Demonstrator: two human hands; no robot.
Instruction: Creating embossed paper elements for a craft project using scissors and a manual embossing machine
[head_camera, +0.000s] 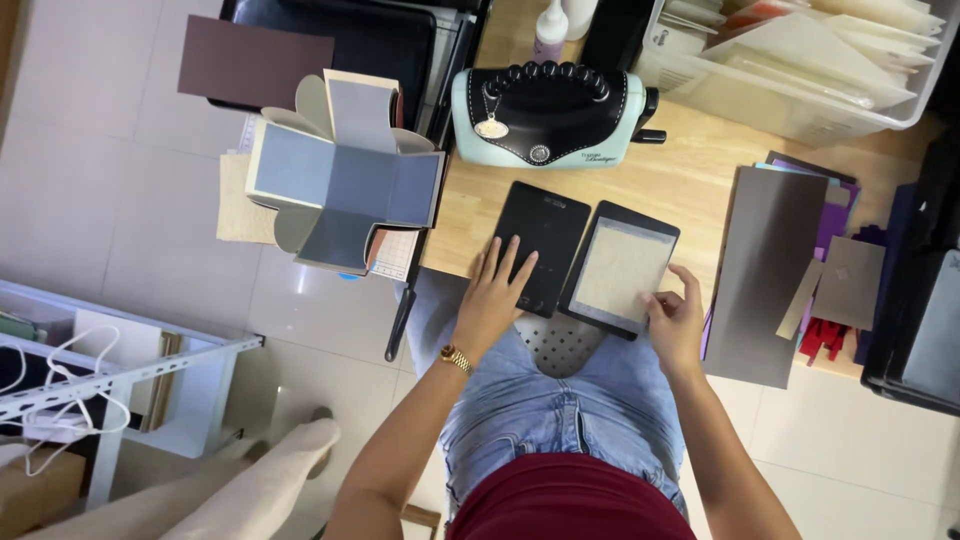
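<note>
- My left hand (492, 298) lies flat, fingers spread, palm down on the black plate (541, 245); nothing gripped, just pressing its near end.
- My right hand (676, 322) pinches the near right corner of the black folder (620, 268), thumb and fingers closed on that edge; the rest of the hand sits off the folder, toward me.
- Folder is the landmark: it lies open on the tabletop (690, 170) w/ a tan textured sheet (622, 270) inside the frame.
- Black plate sits just left of the folder, edges touching or nearly so; can't tell if they overlap.
- Long axis of both runs away from me, tilted a bit; near ends overhang the tabletop edge above my lap.
- Each hand is at the near short end of its own piece, so left hand is nearer the plate, right hand nearer the folder.
- Beyond the folder, further from me: mint and black crank machine (548, 115), its long side across my view.
- Right of the folder: big grey card sheet (765, 275), then purple and red paper scraps (830, 335).
- Far left of the folder, past the plate: unfolded grey box (345, 175) w/ flaps spread, off the tabletop edge.
- Beyond-right of the folder: clear bin of paper (800, 60).
</note>
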